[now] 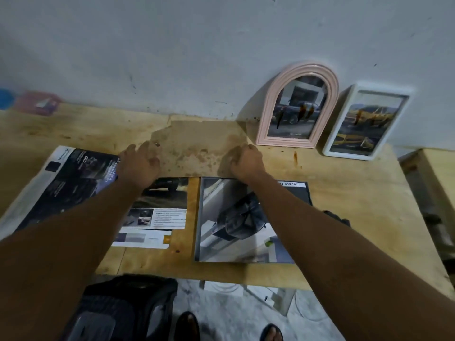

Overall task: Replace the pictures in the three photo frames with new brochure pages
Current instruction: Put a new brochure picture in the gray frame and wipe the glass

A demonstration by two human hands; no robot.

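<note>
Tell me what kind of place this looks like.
Likely a plain home workroom or storeroom: a stained bare plywood table against a scuffed grey painted wall, with a pink arched photo frame leaning there.

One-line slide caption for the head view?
Left hand open, right hand curled, over a wooden table with brochure pages; pink arched frame and white frame lean against the wall.

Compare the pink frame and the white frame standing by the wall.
The pink frame has an arched top, while the white frame is a rectangle with rounded corners. The pink frame's border is ribbed and the white frame's is plain. The pink frame holds a picture of a dark car, the white frame a picture of a yellow one. Both stand side by side on the wooden table against the wall.
</note>
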